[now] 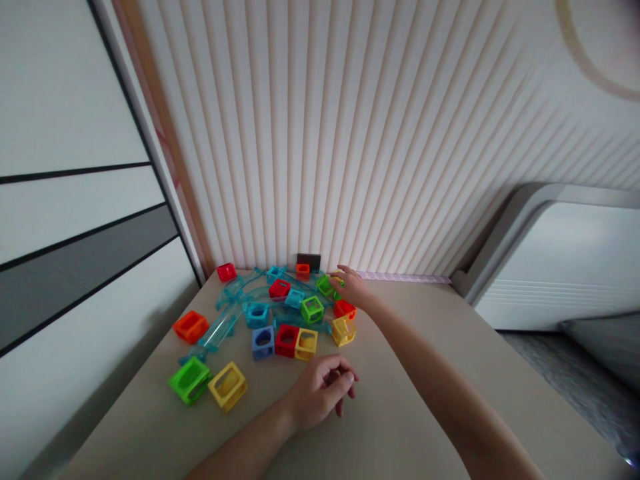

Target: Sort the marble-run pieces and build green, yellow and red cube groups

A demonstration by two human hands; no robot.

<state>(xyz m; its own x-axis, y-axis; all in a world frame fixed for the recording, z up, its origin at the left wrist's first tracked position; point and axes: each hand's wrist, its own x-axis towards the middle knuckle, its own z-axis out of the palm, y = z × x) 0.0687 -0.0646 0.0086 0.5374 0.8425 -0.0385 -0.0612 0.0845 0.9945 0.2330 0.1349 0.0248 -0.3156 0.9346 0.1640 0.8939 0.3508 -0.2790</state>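
Note:
My right hand reaches to the back of the table, its fingers stretched out over a green cube frame. Whether the fingertips touch it, I cannot tell. A bit of yellow shows behind those fingers. Below that wrist lie an orange-red cube frame and a yellow cube frame. Nearer to me, my left hand is loosely curled above the tabletop, with nothing visible in it. Just beyond it, a yellow cube stands against a red cube, with a blue cube to their left.
Clear blue track pieces lie among several other cubes. A green cube, a yellow cube and an orange cube sit at the left. A black block stands by the ribbed wall. White cabinet panels border the left side.

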